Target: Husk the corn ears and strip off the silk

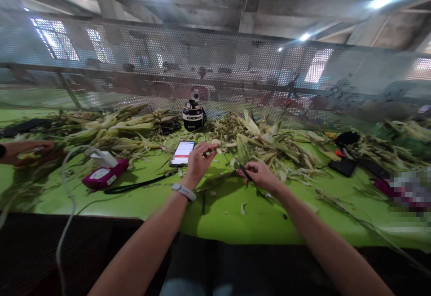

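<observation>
My left hand [199, 160] pinches a small pale piece of husk [218, 149] between thumb and fingertips, just right of a lit phone [182, 153]. In my right hand [261, 174] is a slim cutting tool [245, 173] with a black handle. Its thin blade points up and left, toward the piece in my left hand, with a gap between them. Whether it is a knife or closed scissors I cannot make out. Dry corn husks [257, 136] lie heaped just beyond both hands. Small husk scraps [243, 208] are scattered on the green tabletop [218, 226] below.
A black jar-like device [193, 117] stands behind the phone. Left are a magenta power strip [106, 174] with a white cable, a husk pile [114, 130] and another person's hand [32, 148]. A perforated metal screen [215, 58] borders the far side. A black item [343, 166] lies right.
</observation>
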A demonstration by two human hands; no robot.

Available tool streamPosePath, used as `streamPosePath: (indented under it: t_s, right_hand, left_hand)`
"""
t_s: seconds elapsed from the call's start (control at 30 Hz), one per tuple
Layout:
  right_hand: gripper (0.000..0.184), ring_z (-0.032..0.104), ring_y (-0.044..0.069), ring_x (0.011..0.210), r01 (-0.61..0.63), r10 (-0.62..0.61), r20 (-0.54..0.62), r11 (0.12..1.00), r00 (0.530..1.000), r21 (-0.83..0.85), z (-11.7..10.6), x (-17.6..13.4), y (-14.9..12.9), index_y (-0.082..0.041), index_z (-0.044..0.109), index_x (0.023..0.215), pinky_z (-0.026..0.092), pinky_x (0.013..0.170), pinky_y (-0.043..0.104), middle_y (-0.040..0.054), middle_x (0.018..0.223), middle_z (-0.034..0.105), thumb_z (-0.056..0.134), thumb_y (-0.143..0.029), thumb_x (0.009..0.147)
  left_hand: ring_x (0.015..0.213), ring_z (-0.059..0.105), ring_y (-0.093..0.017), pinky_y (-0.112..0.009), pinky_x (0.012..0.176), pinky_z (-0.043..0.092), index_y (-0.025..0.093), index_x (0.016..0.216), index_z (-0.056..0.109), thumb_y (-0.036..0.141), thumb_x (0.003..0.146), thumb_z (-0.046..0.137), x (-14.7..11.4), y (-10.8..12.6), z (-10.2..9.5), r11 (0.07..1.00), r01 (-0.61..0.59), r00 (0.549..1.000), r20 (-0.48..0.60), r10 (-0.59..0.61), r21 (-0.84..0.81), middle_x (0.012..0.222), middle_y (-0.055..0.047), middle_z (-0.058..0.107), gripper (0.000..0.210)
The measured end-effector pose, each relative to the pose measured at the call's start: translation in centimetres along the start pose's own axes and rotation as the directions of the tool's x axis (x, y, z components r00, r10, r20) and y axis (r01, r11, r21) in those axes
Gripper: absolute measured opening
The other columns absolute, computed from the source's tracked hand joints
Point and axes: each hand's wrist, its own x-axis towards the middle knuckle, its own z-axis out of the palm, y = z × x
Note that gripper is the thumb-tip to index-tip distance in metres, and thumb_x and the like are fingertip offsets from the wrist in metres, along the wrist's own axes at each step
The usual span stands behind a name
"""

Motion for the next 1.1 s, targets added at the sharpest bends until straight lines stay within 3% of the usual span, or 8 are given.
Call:
streamPosePath:
  t_s: [0.57, 0.8, 1.1]
  right_hand:
    - [0.042, 0.039, 0.009, 0.049, 0.015, -0.015, 0.028, 1.0, 1.0, -0.001, -0.12, 0.07, 0.36, -0.016, 0.057, 0.066, 0.028, 0.049, 0.024, -0.0047, 0.052, 0.049, 0.071, -0.056, 0.061]
    - [0.041, 0.036, 0.009, 0.048, 0.055, -0.058, -0.02, 0.99, 0.998, -0.126, -0.18, -0.16, 0.32, -0.017, 0.054, 0.062, 0.025, 0.047, 0.023, -0.0059, 0.05, 0.043, 0.071, -0.055, 0.061]
    - [0.045, 0.043, 0.01, 0.049, 0.011, -0.012, 0.047, 1.0, 0.999, 0.015, -0.22, -0.07, 0.18, -0.017, 0.056, 0.064, 0.031, 0.049, 0.023, -0.0042, 0.052, 0.052, 0.071, -0.059, 0.061]
  left_hand:
    - [0.074, 0.062, -0.015, -0.025, 0.063, 0.051, 0.019, 0.093, 0.07, 0.018, 0.08, 0.058, -0.15, -0.2, 0.03, 0.997, -0.073, 0.997, -0.014, 0.073, 0.036, 0.087, -0.006, 0.068, 0.019]
    - [0.077, 0.061, -0.016, -0.027, 0.07, 0.051, 0.02, 0.089, 0.071, 0.018, 0.08, 0.058, -0.22, -0.67, 0.3, 0.996, -0.083, 0.997, -0.002, 0.083, 0.03, 0.084, -0.005, 0.067, 0.016]
    - [0.077, 0.061, -0.016, -0.026, 0.067, 0.051, 0.02, 0.087, 0.071, 0.019, 0.078, 0.058, -0.2, -0.17, 0.28, 0.998, -0.065, 0.998, -0.006, 0.065, -0.014, 0.083, -0.005, 0.066, 0.015]
